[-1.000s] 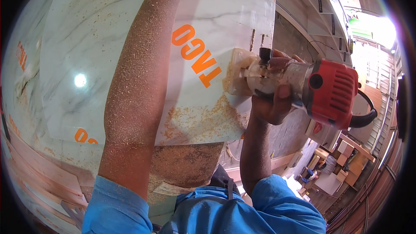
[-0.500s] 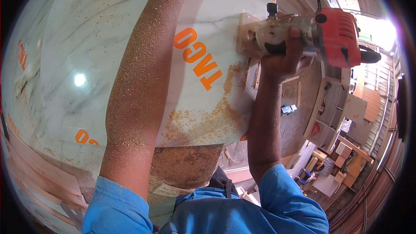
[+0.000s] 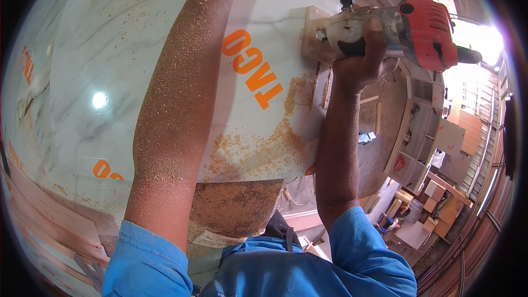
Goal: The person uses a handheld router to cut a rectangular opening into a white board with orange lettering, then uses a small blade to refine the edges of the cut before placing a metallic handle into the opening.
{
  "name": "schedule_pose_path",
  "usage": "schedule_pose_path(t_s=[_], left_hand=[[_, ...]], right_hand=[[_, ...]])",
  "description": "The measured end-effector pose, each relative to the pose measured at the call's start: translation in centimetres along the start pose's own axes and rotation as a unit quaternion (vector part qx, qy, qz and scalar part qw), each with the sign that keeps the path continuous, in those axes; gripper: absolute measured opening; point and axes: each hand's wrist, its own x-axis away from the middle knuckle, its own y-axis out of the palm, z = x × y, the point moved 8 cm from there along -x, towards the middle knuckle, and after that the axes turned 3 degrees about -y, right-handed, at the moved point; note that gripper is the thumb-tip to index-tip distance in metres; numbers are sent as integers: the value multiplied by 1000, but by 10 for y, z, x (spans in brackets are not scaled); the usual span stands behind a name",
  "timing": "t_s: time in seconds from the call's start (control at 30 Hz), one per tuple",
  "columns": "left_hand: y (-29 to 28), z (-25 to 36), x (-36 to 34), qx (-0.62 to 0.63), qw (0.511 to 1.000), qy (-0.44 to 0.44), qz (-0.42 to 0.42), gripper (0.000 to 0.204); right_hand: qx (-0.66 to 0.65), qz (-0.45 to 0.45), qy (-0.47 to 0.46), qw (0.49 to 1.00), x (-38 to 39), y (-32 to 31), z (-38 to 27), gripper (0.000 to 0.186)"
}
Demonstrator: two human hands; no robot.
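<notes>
My right hand [image 3: 366,58] is wrapped round the metal body of a red-topped trim router [image 3: 429,33]. The tool lies on its side, its square base plate [image 3: 314,33] standing against the edge of a white marble-patterned panel [image 3: 110,44]. A black knob [image 3: 346,0] juts from its collar. My left forearm [image 3: 181,77], speckled with wood dust, stretches across the panel. That hand runs off the top edge, so its fingers are hidden. Heaped sawdust [image 3: 280,140] lies on the panel between my arms, and a slot-like opening [image 3: 323,85] shows beside the router base.
Below the panel's near edge is a brown board [image 3: 236,203] coated in dust. Stacked boards [image 3: 55,225] lie at the lower left. To the right are a pale cabinet frame [image 3: 421,115], a small blue-and-white object [image 3: 366,138] on a brown surface, and piled wood offcuts [image 3: 423,214].
My right hand and the router have shifted slightly up, and the router's red end has tilted upward. My left arm stays in nearly the same place.
</notes>
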Motion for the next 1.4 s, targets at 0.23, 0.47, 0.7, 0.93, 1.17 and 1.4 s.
schedule_pose_path(t_s=[0.23,0.47,0.7,0.93,1.17,1.4], left_hand=[[0,0,-2,-6,1000,-1,8,57],[-7,2,5,7,1000,-2,25,58],[5,-1,-5,-13,999,-23,-24,59],[0,-1,1,-17,999,-23,37,62],[8,-2,-4,-14,999,-29,-26,61],[4,0,2,-9,1000,-19,-1,60]], right_hand=[[34,-36,-28,998,1,0,7,30],[41,-134,-162,977,4,4,4,16],[99,-160,-218,958,10,-5,-35,20],[-137,-65,118,981,45,-23,-26,49],[-234,-78,193,950,66,-31,-46,65],[-167,-77,157,970,72,-40,-59,56]])
